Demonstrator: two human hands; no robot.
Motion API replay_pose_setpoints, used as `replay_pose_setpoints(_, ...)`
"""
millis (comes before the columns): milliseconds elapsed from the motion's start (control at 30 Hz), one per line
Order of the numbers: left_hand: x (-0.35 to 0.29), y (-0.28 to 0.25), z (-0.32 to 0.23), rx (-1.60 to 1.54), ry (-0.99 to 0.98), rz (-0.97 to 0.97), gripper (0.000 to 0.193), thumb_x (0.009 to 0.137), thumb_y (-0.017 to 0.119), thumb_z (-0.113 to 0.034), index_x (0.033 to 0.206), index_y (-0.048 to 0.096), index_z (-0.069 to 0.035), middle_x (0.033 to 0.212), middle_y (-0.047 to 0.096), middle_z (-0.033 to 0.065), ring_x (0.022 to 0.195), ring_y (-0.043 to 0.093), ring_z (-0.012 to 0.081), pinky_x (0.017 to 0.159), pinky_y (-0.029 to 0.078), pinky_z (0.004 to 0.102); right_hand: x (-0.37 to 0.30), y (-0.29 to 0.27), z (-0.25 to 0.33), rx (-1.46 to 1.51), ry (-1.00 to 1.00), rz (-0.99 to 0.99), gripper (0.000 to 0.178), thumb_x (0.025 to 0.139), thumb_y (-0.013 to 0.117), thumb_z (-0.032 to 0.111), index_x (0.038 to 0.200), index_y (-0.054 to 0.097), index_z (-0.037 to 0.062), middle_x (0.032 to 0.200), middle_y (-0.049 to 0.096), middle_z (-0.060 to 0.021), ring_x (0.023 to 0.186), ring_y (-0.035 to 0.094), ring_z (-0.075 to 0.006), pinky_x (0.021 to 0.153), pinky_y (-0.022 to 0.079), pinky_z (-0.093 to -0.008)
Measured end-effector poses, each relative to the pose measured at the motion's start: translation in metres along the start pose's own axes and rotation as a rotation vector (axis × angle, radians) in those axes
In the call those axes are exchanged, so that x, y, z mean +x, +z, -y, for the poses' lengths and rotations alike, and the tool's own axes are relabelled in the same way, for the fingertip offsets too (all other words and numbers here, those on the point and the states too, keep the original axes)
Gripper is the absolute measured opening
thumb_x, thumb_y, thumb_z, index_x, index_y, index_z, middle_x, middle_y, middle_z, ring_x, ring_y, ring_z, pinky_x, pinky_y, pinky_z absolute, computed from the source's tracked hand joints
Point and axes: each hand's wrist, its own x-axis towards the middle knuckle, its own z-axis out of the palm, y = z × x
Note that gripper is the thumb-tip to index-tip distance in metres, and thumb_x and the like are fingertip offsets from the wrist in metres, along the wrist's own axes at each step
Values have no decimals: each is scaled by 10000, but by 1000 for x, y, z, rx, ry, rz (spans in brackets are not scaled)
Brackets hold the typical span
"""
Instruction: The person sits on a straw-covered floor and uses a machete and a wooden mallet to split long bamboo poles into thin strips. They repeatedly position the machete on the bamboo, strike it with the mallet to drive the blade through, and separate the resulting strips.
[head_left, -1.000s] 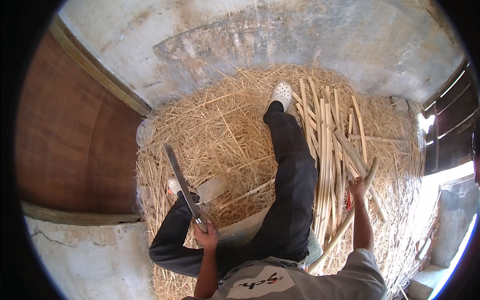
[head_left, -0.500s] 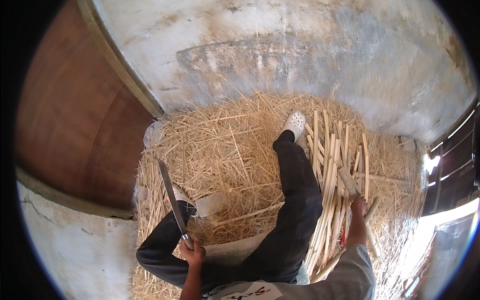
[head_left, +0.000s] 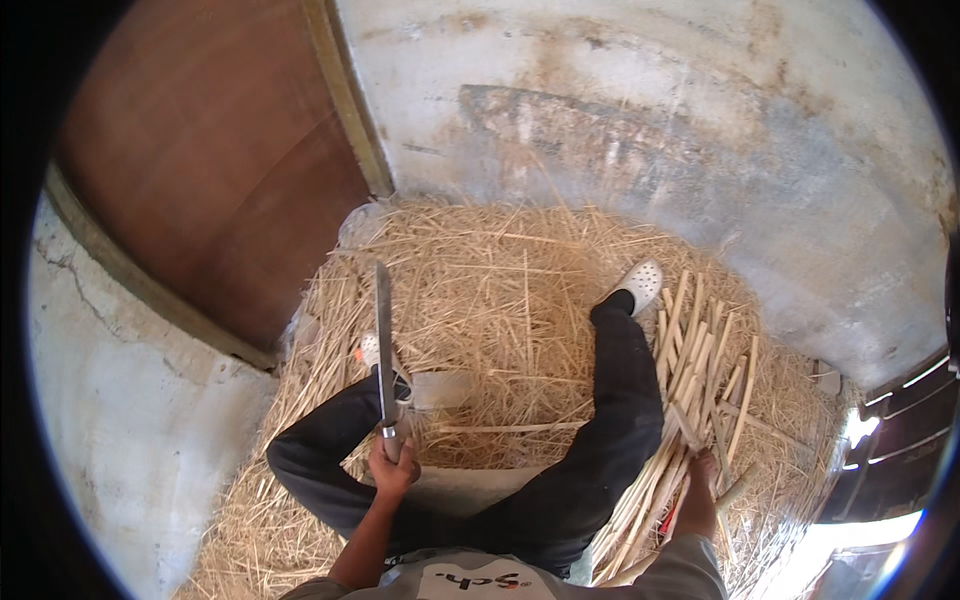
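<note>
My left hand point(head_left: 394, 467) is closed round the handle of a machete point(head_left: 384, 345). Its long blade points up and away from me, beside my bent left leg. Over at the right, my right hand point(head_left: 703, 466) is closed on the near end of a short piece of wood point(head_left: 687, 427), the fingers partly hidden. Beneath and around that hand lies a pile of long pale sticks point(head_left: 690, 365), lengthwise along the outer side of my right leg. A small red thing point(head_left: 667, 520) shows among the sticks near my right forearm.
Loose straw point(head_left: 490, 320) covers the floor. A pale block point(head_left: 440, 390) lies in it near my left shoe point(head_left: 375, 350); my right shoe point(head_left: 640, 283) is stretched forward. A stained wall point(head_left: 620, 130) rises ahead, a brown door panel point(head_left: 220, 170) stands left, and dark slats point(head_left: 905, 420) are at right.
The whole view has shifted, moving the floor rightward and down. My right hand has drawn the short piece of wood nearer my leg and body. The machete now points more nearly straight ahead.
</note>
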Motion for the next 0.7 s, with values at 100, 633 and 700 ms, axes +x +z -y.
replay_pose_setpoints(100, -8, -20, 0, 41, 6, -12, 164, 854, 678, -138, 870, 553, -32, 646, 534, 5, 581, 512, 93, 540, 439, 290, -8, -54, 19, 164, -233, -105, 343, 872, 637, 333, 1003, 616, 17, 938, 664, -219, 921, 641, -389, 818, 505, -479)
replay_pose_setpoints(633, 14, -81, -126, -413, -208, 238, 122, 929, 620, -80, 905, 504, -52, 617, 461, -15, 416, 414, 67, 386, 332, 230, -192, -583, 249, 1640, -826, -622, 276, 944, 639, 243, 1025, 633, -21, 920, 635, -91, 787, 603, -171, 694, 509, -314)
replay_pose_setpoints(700, 6, -99, -142, -381, -168, 247, 126, 927, 621, -76, 902, 500, -53, 621, 460, -16, 418, 411, 63, 384, 327, 229, -243, -592, 319, 1316, -851, -711, 269, 890, 714, 247, 981, 683, -5, 776, 683, -81, 656, 642, -137, 580, 511, -262)
